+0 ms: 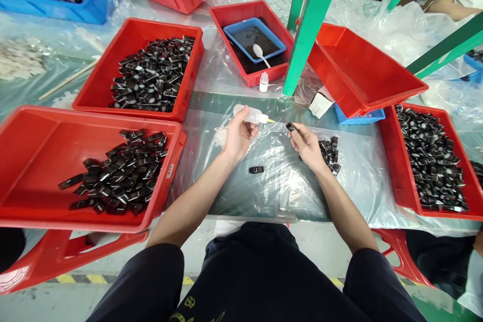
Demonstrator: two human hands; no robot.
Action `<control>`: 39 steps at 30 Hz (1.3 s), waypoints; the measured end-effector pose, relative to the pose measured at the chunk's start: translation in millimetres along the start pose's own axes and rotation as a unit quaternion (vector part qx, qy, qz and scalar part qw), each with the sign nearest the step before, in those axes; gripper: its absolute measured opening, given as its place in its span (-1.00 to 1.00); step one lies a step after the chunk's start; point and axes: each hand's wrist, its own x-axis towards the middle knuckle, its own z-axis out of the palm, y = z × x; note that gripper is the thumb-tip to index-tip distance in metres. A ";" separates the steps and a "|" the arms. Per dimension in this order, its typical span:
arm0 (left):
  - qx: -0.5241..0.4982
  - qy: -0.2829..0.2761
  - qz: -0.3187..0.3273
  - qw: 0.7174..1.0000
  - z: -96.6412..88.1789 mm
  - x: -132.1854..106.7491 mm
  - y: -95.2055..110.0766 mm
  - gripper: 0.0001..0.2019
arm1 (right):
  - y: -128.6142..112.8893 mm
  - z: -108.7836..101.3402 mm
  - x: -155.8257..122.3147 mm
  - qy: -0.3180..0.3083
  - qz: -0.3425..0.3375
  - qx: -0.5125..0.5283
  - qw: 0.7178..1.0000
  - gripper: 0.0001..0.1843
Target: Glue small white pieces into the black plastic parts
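My left hand point(239, 135) is closed around a white squeeze bottle point(251, 114), whose thin yellow tip points right. Between the fingers of my right hand point(306, 145) is a small glossy black part point(291, 127), held a short way from that tip. The two do not touch. On the plastic-covered table between my forearms lies a single black piece point(256, 169). A small heap of similar black pieces point(331, 155) is partly hidden behind my right hand and wrist. Beside my left hand lies a little pile of small white bits point(220, 136).
Red bins with black pieces stand left point(177, 161), behind it point(190, 80), and right point(390, 161). An empty red bin point(372, 68) leans over a blue tray point(360, 116). A green post point(307, 35) rises near a dropper bottle point(263, 82) and a spoon point(258, 51). Other people sit at right.
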 end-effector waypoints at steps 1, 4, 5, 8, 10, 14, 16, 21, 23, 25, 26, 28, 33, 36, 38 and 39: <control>-0.002 0.003 -0.003 1.000 0.3 -0.3 0.3 -0.47 | -2.5 1.2 -0.5 -0.008 0.003 0.031 0.999 -0.45; 0.000 0.007 -0.009 1.000 0.5 -0.8 0.2 -0.51 | -10.4 5.8 -3.3 -0.009 0.005 0.082 0.997 -0.41; 0.002 0.008 -0.009 1.000 0.5 -0.9 -0.1 -0.52 | -12.6 7.0 -4.3 -0.010 0.004 0.089 0.996 -0.41; 0.005 0.019 -0.003 1.000 0.1 -0.8 -1.3 -0.52 | -17.1 9.2 -6.7 -0.013 0.000 0.091 0.996 -0.42; 0.008 0.027 -0.001 1.000 -0.2 -0.6 -2.3 -0.52 | -18.8 10.1 -7.6 -0.015 0.000 0.086 0.996 -0.41; 0.013 0.021 0.010 1.000 -1.4 -0.2 -4.5 -0.50 | -20.6 11.5 -8.4 -0.009 -0.010 0.083 0.996 -0.41; 0.018 0.016 0.019 1.000 -2.3 0.2 -5.7 -0.49 | -21.1 12.0 -8.5 -0.006 -0.016 0.079 0.997 -0.42; 0.034 0.008 0.033 0.999 -3.3 1.4 -7.6 -0.50 | -22.7 12.5 -8.3 0.000 -0.003 0.069 0.998 -0.37; 0.041 0.010 0.033 0.999 -2.7 1.5 -7.3 -0.50 | -23.0 12.6 -8.1 0.000 0.003 0.072 0.997 -0.35; 0.049 0.013 0.035 0.998 -1.6 1.2 -6.6 -0.50 | -22.6 12.7 -7.8 -0.001 0.003 0.074 0.997 -0.33; 0.052 0.013 0.037 0.998 -1.1 1.0 -6.1 -0.49 | -22.2 12.9 -7.7 -0.002 0.002 0.074 0.997 -0.33; 0.062 0.010 0.044 0.997 -0.4 0.1 -5.4 -0.49 | -21.1 13.2 -7.7 -0.003 -0.004 0.074 0.997 -0.34; 0.096 -0.003 0.070 0.993 -1.5 -2.2 -5.2 -0.48 | -19.5 13.5 -8.2 0.003 -0.036 0.076 0.996 -0.45; 0.109 -0.012 0.089 0.990 -2.5 -3.1 -5.8 -0.47 | -20.2 13.1 -8.4 0.001 -0.035 0.067 0.997 -0.44; 0.114 -0.016 0.095 0.989 -2.8 -3.4 -6.1 -0.47 | -21.1 13.0 -8.4 0.000 -0.028 0.059 0.998 -0.40; 0.116 -0.017 0.095 0.989 -2.7 -3.5 -6.2 -0.48 | -21.6 13.0 -8.4 -0.001 -0.024 0.056 0.998 -0.39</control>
